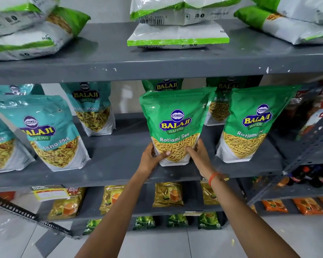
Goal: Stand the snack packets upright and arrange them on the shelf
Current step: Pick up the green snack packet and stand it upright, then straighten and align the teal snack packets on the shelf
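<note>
A green Ratlami Sev packet (175, 125) stands upright at the middle of the grey shelf (119, 172). My left hand (152, 158) grips its lower left corner and my right hand (199, 155) grips its lower right corner. Another green Ratlami Sev packet (250, 125) stands upright just to the right, with two more green packets (219, 107) behind. Teal Khatta Mitha Mix packets (50, 133) stand on the left side of the same shelf, one further back (93, 108).
The upper shelf (157, 60) carries white-and-green packets lying flat (177, 36). Below are yellow tea packets (168, 194) and green packets near the floor. A perforated rack upright (309, 138) crosses at the right, with bottles and orange packets beyond.
</note>
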Motion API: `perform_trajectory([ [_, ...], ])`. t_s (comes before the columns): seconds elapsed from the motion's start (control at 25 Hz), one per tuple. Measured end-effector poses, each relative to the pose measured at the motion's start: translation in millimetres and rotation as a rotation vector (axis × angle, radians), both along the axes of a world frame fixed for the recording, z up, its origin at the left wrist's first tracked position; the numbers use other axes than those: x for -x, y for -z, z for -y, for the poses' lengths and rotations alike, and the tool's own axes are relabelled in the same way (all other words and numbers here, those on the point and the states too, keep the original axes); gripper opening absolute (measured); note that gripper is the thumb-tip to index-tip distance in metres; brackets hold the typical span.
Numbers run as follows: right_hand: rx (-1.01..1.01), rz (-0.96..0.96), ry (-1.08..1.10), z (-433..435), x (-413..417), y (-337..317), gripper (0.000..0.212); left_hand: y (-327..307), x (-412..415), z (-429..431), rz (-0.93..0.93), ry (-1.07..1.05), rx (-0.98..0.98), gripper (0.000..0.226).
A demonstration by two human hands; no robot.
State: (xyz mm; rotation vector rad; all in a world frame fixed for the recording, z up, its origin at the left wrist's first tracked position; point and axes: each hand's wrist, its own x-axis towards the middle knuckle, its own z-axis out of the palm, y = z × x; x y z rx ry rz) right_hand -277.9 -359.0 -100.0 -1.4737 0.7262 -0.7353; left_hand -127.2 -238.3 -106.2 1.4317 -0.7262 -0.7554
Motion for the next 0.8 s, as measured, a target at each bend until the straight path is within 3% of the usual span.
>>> perform_trajectory([
  [0.2, -0.013, 0.009, 0.016, 0.0, -1.6, -1.5, 0.031, -4.8, 3.7, 0.2, 0.001, 0.009, 0.003, 0.046],
  [0.28, 0.014, 0.053, 0.108, -14.3, -1.4, -6.6, 0.049, -10.3, 6.6, -4.3, 0.016, -0.002, -0.011, 0.053],
  [0.36, 0.173, 0.092, 0.35, -36.5, -8.1, -18.3, 0.07, -18.6, 10.8, -12.5, 0.103, -0.032, -0.038, 0.077],
  [0.44, 0.38, 0.148, 0.529, -60.4, -20.9, -36.5, 0.066, -28.4, 12.8, -28.1, 0.279, -0.139, -0.065, 0.096],
  [0.6, 0.707, 0.284, 0.563, -107.2, -61.2, -64.0, 0.051, -51.4, -6.2, -67.8, 0.647, -0.357, 0.113, 0.084],
  [0.8, 0.717, 0.28, 0.438, -176.0, -159.6, -79.4, 0.043, -60.3, -86.7, -133.6, 0.802, -0.506, 0.232, 0.074],
])
